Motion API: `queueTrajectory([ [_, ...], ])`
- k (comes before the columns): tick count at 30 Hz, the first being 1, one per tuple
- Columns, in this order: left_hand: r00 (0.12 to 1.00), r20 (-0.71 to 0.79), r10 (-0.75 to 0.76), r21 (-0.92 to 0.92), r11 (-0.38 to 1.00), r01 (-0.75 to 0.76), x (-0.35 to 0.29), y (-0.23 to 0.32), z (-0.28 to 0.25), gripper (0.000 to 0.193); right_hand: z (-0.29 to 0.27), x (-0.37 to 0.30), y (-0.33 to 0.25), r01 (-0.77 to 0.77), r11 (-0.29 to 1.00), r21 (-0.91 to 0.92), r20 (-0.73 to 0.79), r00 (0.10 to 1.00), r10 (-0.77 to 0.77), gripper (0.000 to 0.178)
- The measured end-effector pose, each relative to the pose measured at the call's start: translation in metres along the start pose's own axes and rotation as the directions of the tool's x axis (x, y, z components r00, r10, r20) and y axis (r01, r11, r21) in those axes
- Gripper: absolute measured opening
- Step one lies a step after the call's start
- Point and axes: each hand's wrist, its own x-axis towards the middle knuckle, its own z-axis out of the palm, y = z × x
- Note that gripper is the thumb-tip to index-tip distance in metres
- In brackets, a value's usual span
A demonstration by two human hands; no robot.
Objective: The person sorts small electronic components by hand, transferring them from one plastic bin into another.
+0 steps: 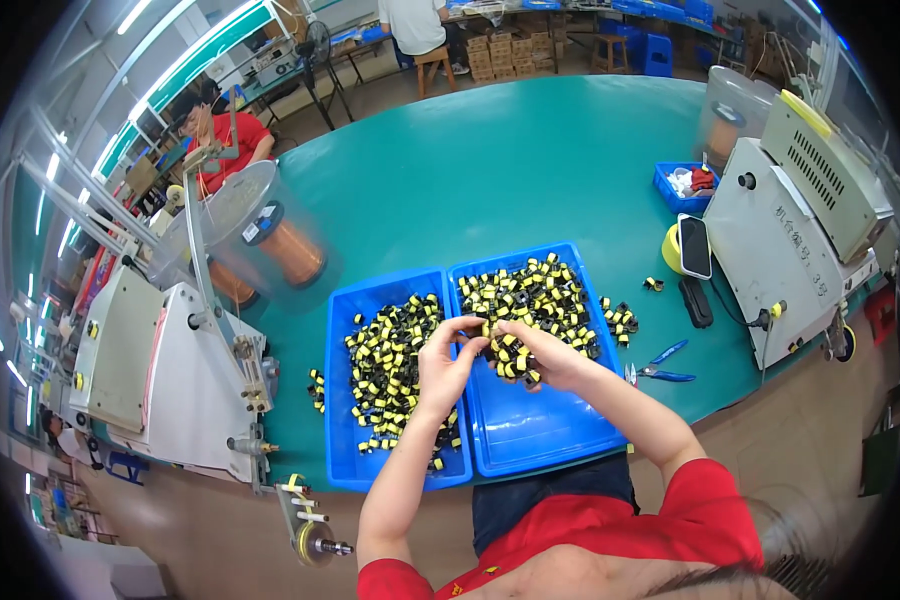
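Note:
Two blue plastic bins stand side by side in front of me. The left bin holds many small black-and-yellow wound coils. In the right bin more of these coils are heaped at the far end, while its near part shows bare blue plastic. Over the inner edges of the bins, my left hand is closed, thumb and forefinger pinching at a small coil. My right hand meets it there, fingers curled around several coils. Its fingertips are partly hidden.
Cutters with blue handles lie right of the bins, near loose coils. Beyond are a phone and a small blue box. Winding machines flank the green table. Copper wire spools stand left; people sit farther off.

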Motion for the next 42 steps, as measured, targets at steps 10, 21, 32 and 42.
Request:
queueTrajectory([
  [10,0.974,-0.153,0.165,-0.107,0.977,-0.182,0.001,-0.002,0.006,0.032,-0.011,-0.003,0.007,-0.036,0.904,0.427,0.098,0.995,-0.007,0.048],
  [21,0.974,-0.17,0.149,-0.055,0.985,-0.161,-0.003,-0.002,0.009,0.035,-0.008,-0.005,0.0,0.09,0.895,0.437,-0.023,0.996,-0.089,0.049],
  [32,0.91,0.323,-0.258,-0.642,0.647,0.411,-0.003,0.001,0.0,0.035,-0.016,-0.007,-0.002,0.141,0.889,0.436,-0.037,0.99,-0.139,0.05],
  [42,0.892,0.371,-0.26,-0.631,0.634,0.447,-0.004,-0.007,0.001,0.03,-0.015,-0.006,-0.001,0.121,0.942,0.313,0.023,0.991,-0.135,0.05],
])
